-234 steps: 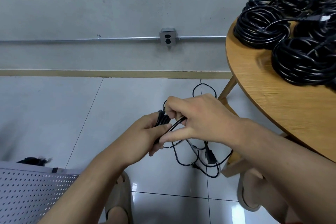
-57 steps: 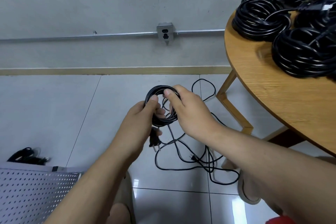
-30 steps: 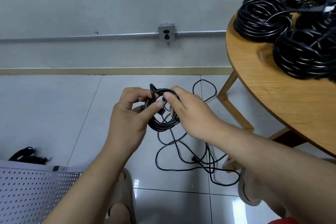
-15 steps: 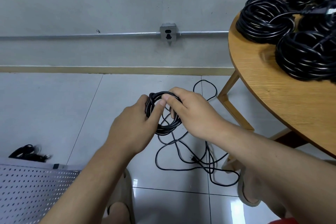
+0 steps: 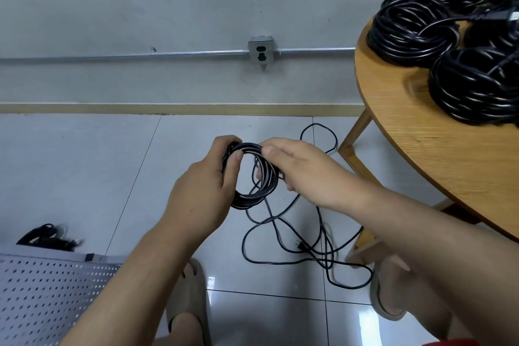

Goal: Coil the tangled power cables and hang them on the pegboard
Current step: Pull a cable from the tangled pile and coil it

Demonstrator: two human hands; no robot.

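One head camera looks forward and down, facing the outlet [image 5: 261,51]. The floor [image 5: 84,163] below it lies near.

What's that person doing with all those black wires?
That person is rolling one up. The left hand grips the coil and the right hand pinches its top. The rest of the cable lies tangled on the floor. Finished bundles sit on the round table; the pegboard is at lower left.
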